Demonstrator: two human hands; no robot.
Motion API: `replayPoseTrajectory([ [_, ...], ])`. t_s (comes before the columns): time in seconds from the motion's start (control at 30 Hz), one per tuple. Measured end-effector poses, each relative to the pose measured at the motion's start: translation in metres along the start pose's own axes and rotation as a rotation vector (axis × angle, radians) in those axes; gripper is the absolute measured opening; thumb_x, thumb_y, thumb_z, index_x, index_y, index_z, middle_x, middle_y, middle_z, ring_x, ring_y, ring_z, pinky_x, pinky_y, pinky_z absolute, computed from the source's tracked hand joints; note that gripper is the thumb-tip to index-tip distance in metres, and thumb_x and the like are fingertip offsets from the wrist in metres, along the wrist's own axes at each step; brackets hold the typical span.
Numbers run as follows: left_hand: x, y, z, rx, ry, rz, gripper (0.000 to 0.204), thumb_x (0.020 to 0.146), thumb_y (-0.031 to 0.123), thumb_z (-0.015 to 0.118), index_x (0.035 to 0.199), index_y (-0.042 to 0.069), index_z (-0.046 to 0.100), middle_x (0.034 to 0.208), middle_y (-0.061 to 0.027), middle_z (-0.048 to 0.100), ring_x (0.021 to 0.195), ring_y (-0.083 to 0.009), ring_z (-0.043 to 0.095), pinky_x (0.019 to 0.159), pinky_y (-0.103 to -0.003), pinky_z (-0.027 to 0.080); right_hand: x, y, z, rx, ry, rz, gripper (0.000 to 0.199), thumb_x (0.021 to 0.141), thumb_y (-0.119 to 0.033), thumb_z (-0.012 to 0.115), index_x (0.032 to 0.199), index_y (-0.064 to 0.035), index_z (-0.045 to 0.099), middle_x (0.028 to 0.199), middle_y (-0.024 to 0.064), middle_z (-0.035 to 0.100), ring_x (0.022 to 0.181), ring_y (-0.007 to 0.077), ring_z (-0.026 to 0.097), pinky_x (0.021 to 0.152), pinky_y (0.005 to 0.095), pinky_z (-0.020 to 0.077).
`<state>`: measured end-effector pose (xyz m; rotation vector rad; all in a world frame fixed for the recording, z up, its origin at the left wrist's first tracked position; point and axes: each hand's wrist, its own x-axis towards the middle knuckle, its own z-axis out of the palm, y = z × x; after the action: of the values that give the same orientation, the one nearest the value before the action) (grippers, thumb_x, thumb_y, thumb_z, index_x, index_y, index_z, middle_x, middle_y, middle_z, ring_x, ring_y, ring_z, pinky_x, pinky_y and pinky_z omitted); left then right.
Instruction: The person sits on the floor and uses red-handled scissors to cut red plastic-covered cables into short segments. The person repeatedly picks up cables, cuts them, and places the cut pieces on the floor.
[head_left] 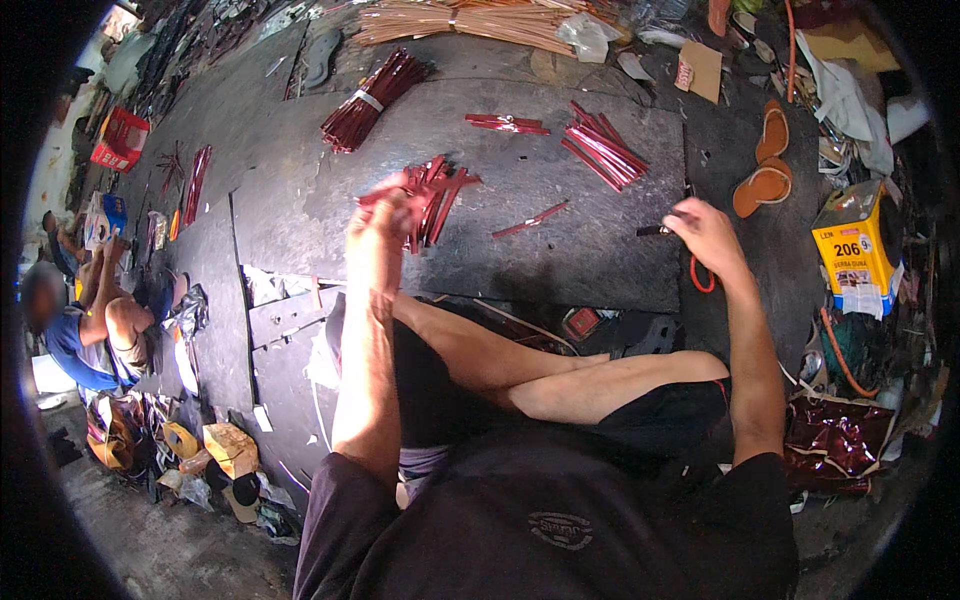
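Red sticks (432, 195), thin, glossy and foil-wrapped, are lying in a loose fan on the dark slab (520, 250), and the left hand (385, 215) is closing its fingers around one end of that bunch, lifting it slightly above the surface. The right hand (705, 230) is pinching a small dark tool (655, 230) at the slab's right edge, fingers closed on it, with an orange ring (702, 277) lying just beneath the wrist.

A single stick (530, 220) is lying alone between the two hands. Farther out, a loose pile (603, 148) is fanning near the right of the slab, a small pair (507, 123) is lying beside it, and a banded bundle (372, 100) is resting at an angle near the far edge. Pale bare sticks (470, 20) are heaped beyond that.

The slab is looking matte, scuffed and flat, its near edge running straight above the person's crossed legs, with bare room between the piles. The person is sitting on the floor. A yellow can (852, 245) is standing to the right, orange sandals (765, 165) are lying near it, and crumpled red foil (840, 440) is bunching by the right elbow. Another person (85, 320) is sitting well apart at the left among scattered scraps.
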<state>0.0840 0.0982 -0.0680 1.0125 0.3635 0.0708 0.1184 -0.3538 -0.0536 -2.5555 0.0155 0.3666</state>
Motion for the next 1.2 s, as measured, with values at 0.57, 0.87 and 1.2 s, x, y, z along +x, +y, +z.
replayPoseTrajectory([
  [0.57, -0.004, -0.014, 0.014, 0.135, 0.033, 0.012, 0.020, 0.094, 0.016, 0.059, 0.110, 0.004, 0.060, 0.096, -0.0069, 0.066, 0.087, -0.0127, 0.064, 0.074, -0.026, 0.051, -0.002, -0.215, 0.199, 1.501, -0.524, 0.100, 0.042, 0.095, -0.029, 0.058, 0.123, 0.0011, 0.052, 0.107, 0.0118, 0.061, 0.092, 0.0205, 0.063, 0.082, 0.0384, 0.0549],
  [0.87, -0.086, 0.039, -0.037, 0.449, 0.157, 0.338, 0.034, 0.093, 0.015, 0.062, 0.125, 0.003, 0.056, 0.094, -0.0050, 0.066, 0.090, -0.0119, 0.061, 0.082, -0.027, 0.048, -0.036, -0.212, 0.158, 1.473, -0.055, -0.027, 0.022, 0.093, -0.022, 0.065, 0.102, -0.0018, 0.060, 0.084, 0.0079, 0.065, 0.070, 0.0161, 0.065, 0.070, 0.0348, 0.0582],
  [1.2, -0.104, -0.042, -0.282, 1.423, 0.328, 0.208, 0.025, 0.091, 0.028, 0.060, 0.103, 0.006, 0.062, 0.092, -0.0176, 0.064, 0.090, -0.0385, 0.059, 0.085, -0.044, 0.045, -0.068, -0.117, 0.152, 1.321, 0.117, 0.082, 0.020, 0.095, -0.021, 0.060, 0.104, -0.0037, 0.060, 0.085, 0.0045, 0.060, 0.070, 0.0116, 0.060, 0.068, 0.0302, 0.0567],
])
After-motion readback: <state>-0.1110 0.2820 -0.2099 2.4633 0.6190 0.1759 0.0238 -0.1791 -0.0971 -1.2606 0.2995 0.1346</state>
